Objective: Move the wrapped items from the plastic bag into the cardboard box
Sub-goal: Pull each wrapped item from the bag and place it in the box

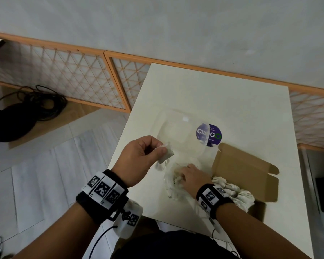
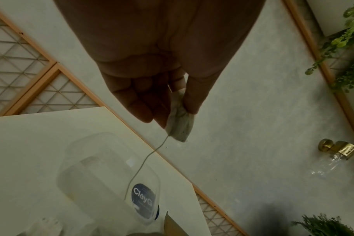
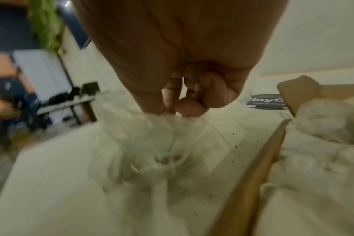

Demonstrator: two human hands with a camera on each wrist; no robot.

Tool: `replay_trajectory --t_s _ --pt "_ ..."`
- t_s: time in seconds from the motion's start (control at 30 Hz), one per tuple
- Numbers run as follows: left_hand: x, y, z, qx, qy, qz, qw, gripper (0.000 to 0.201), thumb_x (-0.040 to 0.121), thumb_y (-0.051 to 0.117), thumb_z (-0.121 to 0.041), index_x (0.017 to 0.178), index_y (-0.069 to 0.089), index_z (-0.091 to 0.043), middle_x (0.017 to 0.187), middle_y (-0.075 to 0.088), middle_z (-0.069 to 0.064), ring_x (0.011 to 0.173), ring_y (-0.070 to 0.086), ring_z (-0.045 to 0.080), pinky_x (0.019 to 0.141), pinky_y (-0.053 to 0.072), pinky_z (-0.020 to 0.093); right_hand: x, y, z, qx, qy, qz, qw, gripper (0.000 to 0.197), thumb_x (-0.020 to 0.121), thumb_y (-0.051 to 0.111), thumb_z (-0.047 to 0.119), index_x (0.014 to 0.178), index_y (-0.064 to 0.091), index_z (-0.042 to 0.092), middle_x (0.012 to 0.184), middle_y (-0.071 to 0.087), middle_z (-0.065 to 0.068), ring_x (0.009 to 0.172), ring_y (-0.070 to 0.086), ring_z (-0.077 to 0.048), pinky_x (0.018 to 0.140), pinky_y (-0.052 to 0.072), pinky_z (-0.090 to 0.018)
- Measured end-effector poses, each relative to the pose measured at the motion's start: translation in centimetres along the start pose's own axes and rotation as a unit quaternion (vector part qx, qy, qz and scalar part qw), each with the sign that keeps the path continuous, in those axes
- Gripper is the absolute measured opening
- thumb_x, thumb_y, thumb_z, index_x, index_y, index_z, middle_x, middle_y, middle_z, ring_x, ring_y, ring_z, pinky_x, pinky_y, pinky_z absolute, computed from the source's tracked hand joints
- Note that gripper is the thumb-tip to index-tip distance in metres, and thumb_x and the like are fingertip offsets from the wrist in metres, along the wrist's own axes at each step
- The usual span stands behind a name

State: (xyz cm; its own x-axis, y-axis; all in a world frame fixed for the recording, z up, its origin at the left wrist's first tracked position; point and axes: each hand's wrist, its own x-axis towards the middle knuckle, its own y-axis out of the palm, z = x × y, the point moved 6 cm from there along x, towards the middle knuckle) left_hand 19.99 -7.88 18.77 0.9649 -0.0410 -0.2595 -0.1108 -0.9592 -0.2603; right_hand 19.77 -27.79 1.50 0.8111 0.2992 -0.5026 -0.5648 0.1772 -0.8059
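Note:
My left hand (image 1: 158,149) pinches a small white wrapped item (image 1: 166,155) between thumb and fingers, lifted above the table left of the bag. In the left wrist view the wrapped item (image 2: 180,126) hangs from my fingertips with a thin thread trailing down. My right hand (image 1: 183,177) reaches into the crumpled clear plastic bag (image 1: 171,186), and in the right wrist view its curled fingers grip the bag's (image 3: 152,143) plastic at the top. The open cardboard box (image 1: 247,171) lies to the right, holding white wrapped items (image 1: 238,193).
A clear plastic container (image 1: 180,128) with a purple round sticker (image 1: 210,134) lies on the white table (image 1: 232,101) behind the bag. Small dark crumbs (image 3: 234,143) dot the table beside the box. Wooden lattice panels (image 1: 64,75) and black cables (image 1: 43,101) sit on the floor left.

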Motion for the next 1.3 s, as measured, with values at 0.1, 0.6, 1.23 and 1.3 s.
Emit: replay_trajectory --t_s 0.1,0.6,1.23,1.3 --pt "0.2 -0.1 0.0 0.004 0.001 0.001 1.0 0.011 0.097 0.071 -0.021 0.09 0.072 -0.012 0.085 0.078 0.004 0.088 0.072 0.031 0.088 0.056 0.049 -1.5 -2.0 -1.0 0.142 0.012 -0.035 0.989 0.014 0.092 0.067 0.035 0.091 0.058 0.025 0.095 0.063 0.006 0.088 0.061 -0.019 0.077 0.051 -0.032" --pt "0.5 2.3 0.4 0.057 -0.014 0.058 0.997 0.019 0.096 0.072 -0.025 0.087 0.07 -0.008 0.082 0.079 0.002 0.081 0.075 0.015 0.078 0.057 0.029 -6.5 -7.5 -3.3 0.496 -0.007 -0.075 0.865 0.022 0.088 0.079 0.03 0.078 0.059 0.026 0.077 0.075 -0.005 0.057 0.057 -0.017 0.056 0.044 -0.029" --pt "-2.0 6.3 -4.9 0.105 0.217 0.116 0.963 0.009 0.089 0.08 -0.016 0.084 0.075 -0.021 0.111 0.069 -0.011 0.099 0.07 0.014 0.086 0.052 0.021 -12.2 -13.9 1.4 0.559 -0.117 -0.135 0.81 0.021 0.094 0.063 -0.011 0.086 0.05 0.004 0.097 0.065 -0.011 0.071 0.072 -0.015 0.059 0.051 -0.022" --pt "-2.1 6.4 -5.4 0.132 0.262 0.1 0.951 0.008 0.089 0.08 -0.016 0.086 0.075 -0.022 0.106 0.068 -0.011 0.099 0.069 0.013 0.085 0.052 0.021 -12.3 -14.2 1.6 0.563 -0.131 -0.145 0.803 0.021 0.093 0.064 -0.01 0.088 0.051 0.005 0.096 0.061 -0.011 0.073 0.071 -0.019 0.061 0.054 -0.025"
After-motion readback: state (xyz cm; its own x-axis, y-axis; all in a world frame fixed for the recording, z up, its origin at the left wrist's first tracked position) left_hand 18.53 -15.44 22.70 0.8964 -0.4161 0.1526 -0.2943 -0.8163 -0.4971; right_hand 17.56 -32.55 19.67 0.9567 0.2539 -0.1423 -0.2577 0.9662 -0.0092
